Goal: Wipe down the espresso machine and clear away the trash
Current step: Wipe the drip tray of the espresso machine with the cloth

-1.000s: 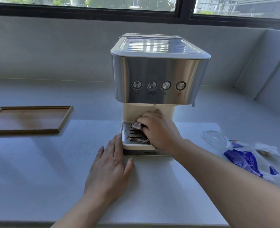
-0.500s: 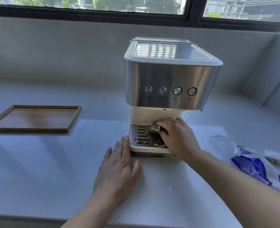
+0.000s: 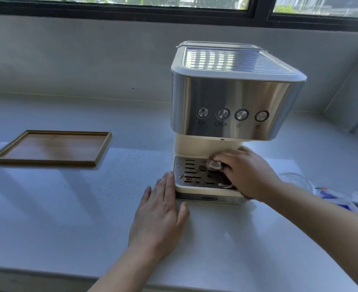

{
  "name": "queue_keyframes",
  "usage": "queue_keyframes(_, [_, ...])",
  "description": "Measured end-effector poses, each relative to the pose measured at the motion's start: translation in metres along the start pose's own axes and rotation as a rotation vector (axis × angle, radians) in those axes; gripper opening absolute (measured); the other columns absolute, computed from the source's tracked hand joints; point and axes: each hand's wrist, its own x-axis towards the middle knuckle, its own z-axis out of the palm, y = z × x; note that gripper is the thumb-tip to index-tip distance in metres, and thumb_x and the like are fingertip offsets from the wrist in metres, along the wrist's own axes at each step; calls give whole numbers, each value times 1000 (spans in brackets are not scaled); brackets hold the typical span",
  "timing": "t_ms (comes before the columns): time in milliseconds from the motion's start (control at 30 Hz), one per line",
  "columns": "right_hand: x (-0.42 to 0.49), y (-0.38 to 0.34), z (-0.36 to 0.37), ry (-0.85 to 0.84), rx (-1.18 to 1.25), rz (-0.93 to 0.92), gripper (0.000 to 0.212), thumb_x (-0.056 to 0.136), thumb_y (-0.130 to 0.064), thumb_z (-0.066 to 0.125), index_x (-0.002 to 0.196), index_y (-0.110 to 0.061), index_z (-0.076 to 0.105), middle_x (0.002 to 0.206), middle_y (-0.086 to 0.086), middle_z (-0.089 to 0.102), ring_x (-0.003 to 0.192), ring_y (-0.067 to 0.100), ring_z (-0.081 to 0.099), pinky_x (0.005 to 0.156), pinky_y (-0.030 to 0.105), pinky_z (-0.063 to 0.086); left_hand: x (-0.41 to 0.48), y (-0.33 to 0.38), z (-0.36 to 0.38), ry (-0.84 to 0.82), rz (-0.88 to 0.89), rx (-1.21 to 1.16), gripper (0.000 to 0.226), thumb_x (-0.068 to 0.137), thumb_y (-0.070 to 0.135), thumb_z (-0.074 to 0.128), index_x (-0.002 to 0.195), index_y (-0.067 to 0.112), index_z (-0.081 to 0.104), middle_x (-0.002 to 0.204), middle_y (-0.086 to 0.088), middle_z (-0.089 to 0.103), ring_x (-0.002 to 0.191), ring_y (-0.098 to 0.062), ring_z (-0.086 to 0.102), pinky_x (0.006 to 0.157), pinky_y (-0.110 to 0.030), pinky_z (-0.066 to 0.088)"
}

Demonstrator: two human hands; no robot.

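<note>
- Right grip (image 3: 247, 173) clenches a stained wipe (image 3: 213, 164) on the drip tray (image 3: 191, 171) of the espresso machine (image 3: 232, 95).
- Left grip (image 3: 159, 216), released, lies flat on the table (image 3: 68, 207) beside the base, likely bracing it.
- Trash (image 3: 342, 199) lies to the right.

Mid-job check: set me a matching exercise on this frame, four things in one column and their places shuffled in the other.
Things:
1. wooden tray
2. left hand
3. right hand
4. clear lid

Places:
A. flat on the counter, beside the drip tray
B. over the drip tray, gripping a wipe
C. on the counter, far left
D. on the counter, right of the espresso machine

Pairs: 1-C, 2-A, 3-B, 4-D
</note>
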Motion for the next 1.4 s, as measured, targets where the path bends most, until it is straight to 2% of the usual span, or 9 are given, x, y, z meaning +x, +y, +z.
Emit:
queue_keyframes(100, [-30,-1,8,132,-34,-5,20,85,-22,70,105,-23,68,113,-10,70,82,22,47,77,31,44,-1,3,-1,-1,-10,-8,74,92,53,10,151,24,-23,163,11,-14,147,1,-14,119,-28,-13])
queue_keyframes(300, [-48,-19,28,351,-59,-192,21,89,-13,65,108,-12,72,113,0,71,85,31,59,77,42,51,1,4,-1,12,-20,-4,75,94,49,19,153,22,-18,164,9,-10,148,-1,-9,120,-29,-12])
queue_keyframes(567, [-29,-24,24,229,-28,-408,22,92,-17,63,111,-12,71,116,0,70,89,28,63,81,38,52,2,4,-2,16,-14,-2,75,95,47,23,154,22,-16,165,9,-7,148,-1,-9,121,-29,-10])
queue_keyframes(767, [-2,-27,21,158,105,18,11,94,-30,59,98,-30,70,99,-15,71,83,17,46,71,32,41,2,3,-2,31,-10,-8,74,94,47,20,154,22,-14,165,9,-6,149,-1,-6,122,-29,-8])
queue_keyframes(900, [1,-42,27,160,77,-67,10,96,-30,58,95,-31,68,104,-18,71,84,11,39,70,16,23,1,5,-3,34,-11,-5,73,95,45,23,154,21,-13,165,8,-3,149,-2,-5,122,-29,-7])
queue_keyframes(1033, [-16,-22,18,89,35,-227,26,90,-21,67,115,-26,69,124,-15,66,91,14,47,82,25,41,1,3,-2,22,-13,-4,74,93,47,18,154,22,-15,165,8,-4,149,-2,-6,121,-29,-9])
queue_keyframes(1100, [-17,-12,15,93,18,-204,28,85,-13,67,112,-23,71,120,-12,68,88,15,47,81,30,49,1,3,-2,12,-12,-4,74,93,47,17,154,22,-16,165,8,-5,149,-2,-6,122,-30,-8])
queue_keyframes(1233, [0,-25,21,100,2,107,21,88,-16,52,96,-26,68,107,-14,71,84,20,41,76,36,45,1,3,-2,-1,-18,-20,74,90,47,14,153,24,-17,165,10,-7,148,-1,-8,122,-31,-7])
queue_keyframes(1400, [20,-55,36,113,66,-72,21,86,-15,52,94,-25,68,99,-11,71,86,12,42,77,24,29,1,4,-3,-8,-18,-16,75,89,46,14,154,22,-16,164,10,-8,148,-1,-9,122,-30,-8])
